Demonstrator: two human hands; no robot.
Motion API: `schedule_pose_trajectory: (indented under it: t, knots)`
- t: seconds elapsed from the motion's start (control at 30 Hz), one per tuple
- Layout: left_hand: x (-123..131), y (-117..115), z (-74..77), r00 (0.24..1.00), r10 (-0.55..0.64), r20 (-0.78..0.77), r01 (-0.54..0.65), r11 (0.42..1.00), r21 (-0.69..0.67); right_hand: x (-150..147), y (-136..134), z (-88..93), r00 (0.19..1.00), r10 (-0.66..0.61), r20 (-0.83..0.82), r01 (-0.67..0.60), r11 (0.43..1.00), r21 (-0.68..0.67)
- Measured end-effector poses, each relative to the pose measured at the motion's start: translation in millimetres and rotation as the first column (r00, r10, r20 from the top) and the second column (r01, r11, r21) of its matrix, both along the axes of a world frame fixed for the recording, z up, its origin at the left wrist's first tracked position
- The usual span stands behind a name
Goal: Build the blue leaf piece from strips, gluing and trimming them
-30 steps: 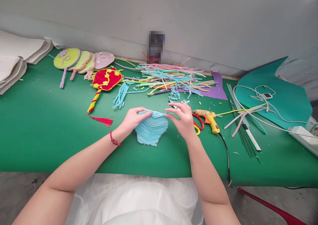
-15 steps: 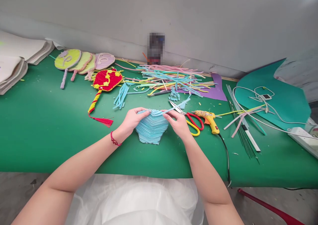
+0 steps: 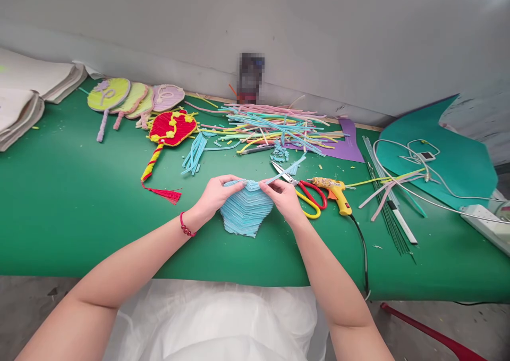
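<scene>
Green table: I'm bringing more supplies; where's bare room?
Largest: left front, between the papers, red fan and left forearm. Smaller: right front, between the thin wires and white box. Crowded: beside and beyond the right hand: loose strips, scissors, glue gun.

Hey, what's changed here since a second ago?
The right hand has moved down toward the person, uncovering more of the scissors; a long blue strip now juts to the upper right from its grip. The left hand still holds the blue panel, which shifted slightly right. The red fan and glue gun stayed put.
</scene>
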State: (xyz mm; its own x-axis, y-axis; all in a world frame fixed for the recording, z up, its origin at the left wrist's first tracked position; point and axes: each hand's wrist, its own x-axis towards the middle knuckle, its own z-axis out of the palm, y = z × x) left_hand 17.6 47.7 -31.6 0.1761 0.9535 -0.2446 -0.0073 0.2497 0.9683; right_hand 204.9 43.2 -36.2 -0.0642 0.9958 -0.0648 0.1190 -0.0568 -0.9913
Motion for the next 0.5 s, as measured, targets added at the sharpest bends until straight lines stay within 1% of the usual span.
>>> schedule_pose_trajectory:
  t: [0.1, 0.2, 0.37, 0.5]
  knots:
    - [-0.1, -0.2, -0.7, 1.0, -0.017, -0.004, 0.017, 1.0, 0.011, -1.4, -0.5, 0.8, 0.999, -0.033, -0.03, 0.032, 0.999, -0.014]
    - [-0.1, 0.2, -1.7, 0.998, -0.043, -0.04, 0.045, 0.998, 0.048, -2.2, -0.6, 1.4, 0.997, -0.068, -0.041, 0.068, 0.998, -0.019]
    - [-1.8, 1.5, -0.8, 0.989, -0.069, -0.134, 0.085, 0.989, 0.119, -2.2, -1.0, 2.7, 0.998, -0.06, -0.031, 0.06, 0.998, -0.004]
    - [-3.2, 2.3, -0.7, 0.986, -0.07, -0.152, 0.09, 0.988, 0.127, -3.3, -2.6, 4.1, 0.998, -0.052, -0.033, 0.052, 0.999, 0.003]
